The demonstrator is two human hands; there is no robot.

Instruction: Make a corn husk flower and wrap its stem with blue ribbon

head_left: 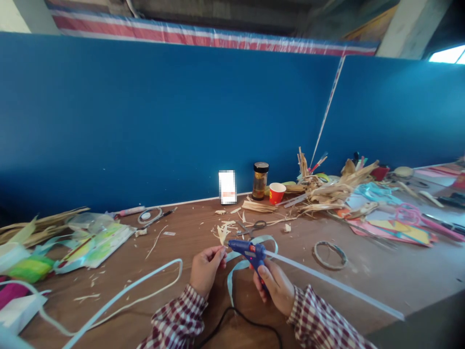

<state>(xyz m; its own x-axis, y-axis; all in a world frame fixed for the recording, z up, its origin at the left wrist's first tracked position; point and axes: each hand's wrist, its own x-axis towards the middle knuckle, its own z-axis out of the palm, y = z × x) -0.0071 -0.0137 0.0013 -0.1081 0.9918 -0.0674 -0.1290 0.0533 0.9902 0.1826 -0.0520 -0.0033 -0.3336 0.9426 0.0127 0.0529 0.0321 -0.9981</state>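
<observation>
My right hand (276, 287) grips a blue hot glue gun (249, 252) by its handle, nozzle pointing left. A long clear glue stick (334, 283) runs out of its back toward the right. My left hand (205, 268) pinches a small pale piece of dried husk (222, 234) right at the nozzle tip. A light blue ribbon (238, 266) curls on the brown table (174, 261) beneath both hands. The gun's black cord (236, 315) trails toward me.
Scissors (252, 226), a dark jar (260, 181) and a red paper cup (276, 193) stand behind the hands. Piles of dried husk (327, 191) and coloured paper (392, 228) lie right, packets (94, 242) left, a ring (330, 255) right. A blue wall (145, 126) backs the table.
</observation>
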